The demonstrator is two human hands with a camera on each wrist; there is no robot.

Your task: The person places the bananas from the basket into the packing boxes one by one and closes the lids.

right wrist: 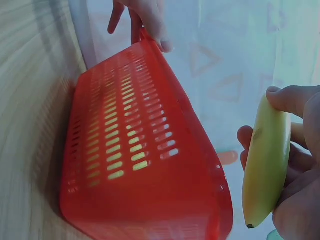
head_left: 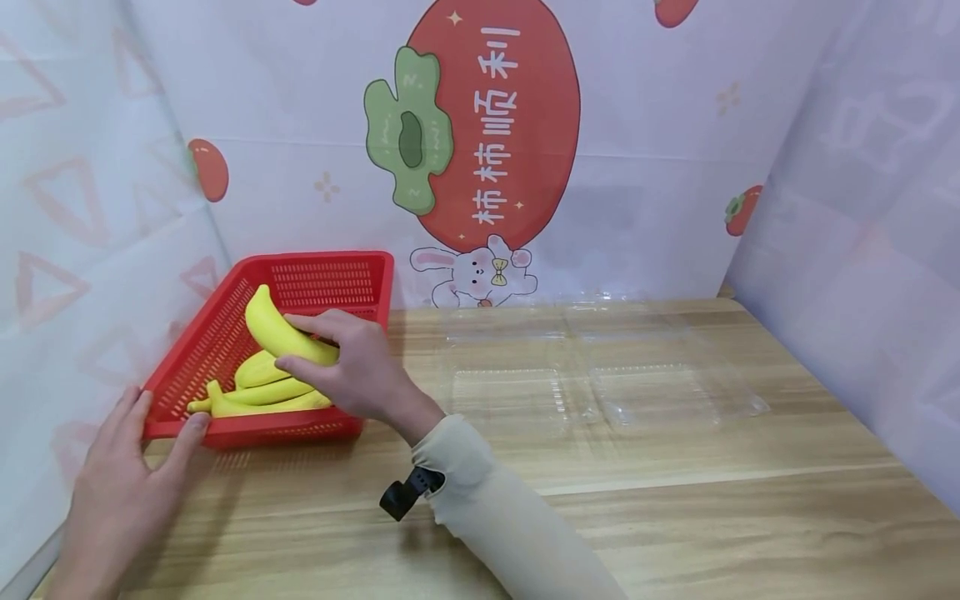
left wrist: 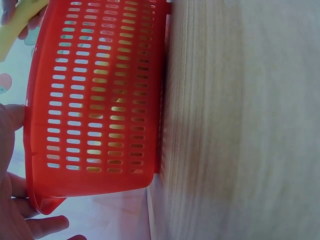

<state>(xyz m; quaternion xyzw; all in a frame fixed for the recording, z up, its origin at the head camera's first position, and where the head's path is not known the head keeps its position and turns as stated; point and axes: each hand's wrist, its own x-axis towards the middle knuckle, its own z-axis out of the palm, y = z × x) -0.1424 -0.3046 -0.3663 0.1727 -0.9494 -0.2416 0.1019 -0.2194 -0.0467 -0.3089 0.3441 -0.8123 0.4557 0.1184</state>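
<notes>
A red plastic basket (head_left: 281, 430) with slotted walls stands at the left of the table. My left hand (head_left: 123, 492) grips its near left corner, thumb on the front rim and fingers round the side; the left wrist view shows the fingers (left wrist: 45, 226) at that corner. Above the basket, my right hand (head_left: 356, 362) holds a yellow banana (head_left: 273, 327) between thumb and fingers. In the right wrist view this banana (right wrist: 265, 165) is clear of the basket rim. Several more bananas (head_left: 262, 408) lie inside the basket, partly hidden by the right hand and the front wall.
Clear plastic trays (head_left: 510, 392) stand side by side on the wooden table (head_left: 675, 517), right of the basket. Their transparent edges are hard to make out. A printed cloth (head_left: 637, 150) hangs behind, with more cloth at both sides. A black strap device (head_left: 408, 493) is on the right wrist.
</notes>
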